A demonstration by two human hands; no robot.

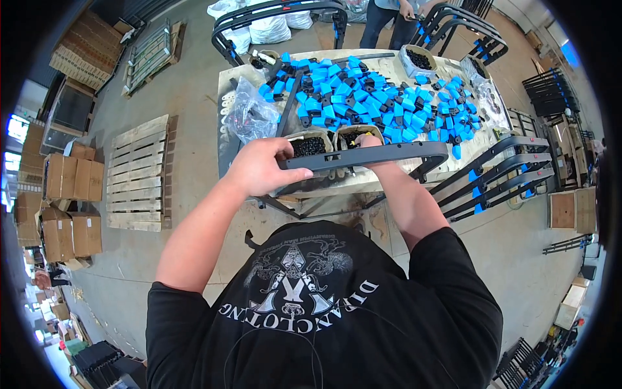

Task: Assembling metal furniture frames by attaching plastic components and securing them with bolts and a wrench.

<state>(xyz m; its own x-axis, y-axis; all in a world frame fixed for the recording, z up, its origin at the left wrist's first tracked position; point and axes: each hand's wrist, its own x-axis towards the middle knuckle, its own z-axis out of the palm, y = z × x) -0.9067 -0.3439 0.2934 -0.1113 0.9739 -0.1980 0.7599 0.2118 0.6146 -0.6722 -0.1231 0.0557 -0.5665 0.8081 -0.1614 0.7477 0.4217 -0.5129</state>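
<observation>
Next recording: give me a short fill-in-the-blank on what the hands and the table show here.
1. The left hand grips a long curved ___ frame bar.
2. The right hand reaches into a small ___ behind the bar.
3. The table is heaped with clips coloured ___ and black.

Missing words: grey; tub; blue

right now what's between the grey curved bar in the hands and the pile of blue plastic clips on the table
In the head view, two open sacks of small black parts sit between the grey curved bar and the blue clip pile.
</observation>
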